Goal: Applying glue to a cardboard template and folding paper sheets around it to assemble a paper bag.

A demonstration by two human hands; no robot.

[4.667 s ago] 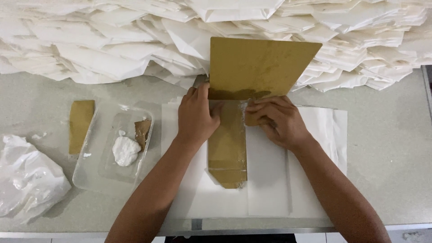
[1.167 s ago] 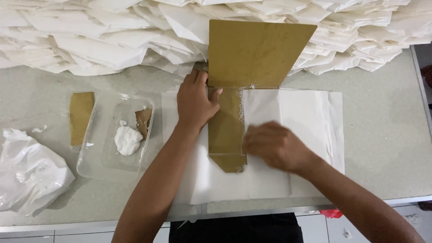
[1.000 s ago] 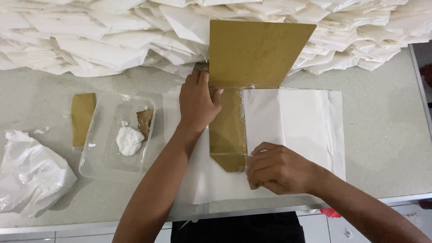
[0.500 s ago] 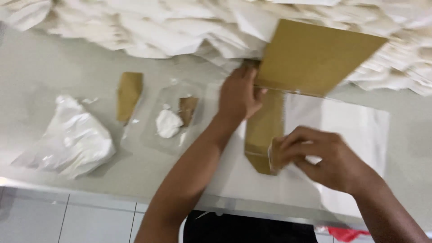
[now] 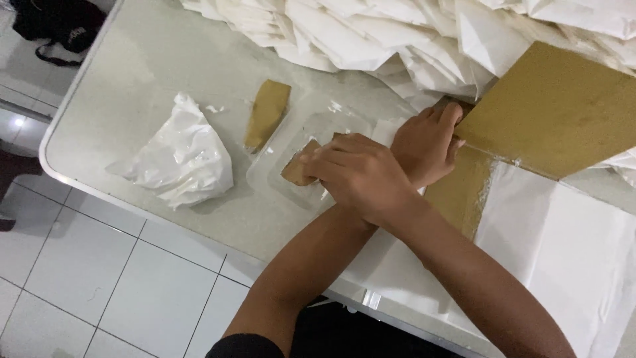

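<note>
My right hand (image 5: 361,176) crosses over my left forearm and grips a small brown card piece (image 5: 296,171) over the clear plastic tray (image 5: 278,174); the hand hides most of the tray's contents. My left hand (image 5: 424,142) presses flat, grasping nothing, on the brown cardboard template (image 5: 550,113), whose right corner is cut off. A crumpled white bag (image 5: 179,159) sits near the surface (image 5: 159,59) edge, open room beside it.

Matt brown cardboard (image 5: 556,113), glossy plastic tray (image 5: 278,179)
</note>
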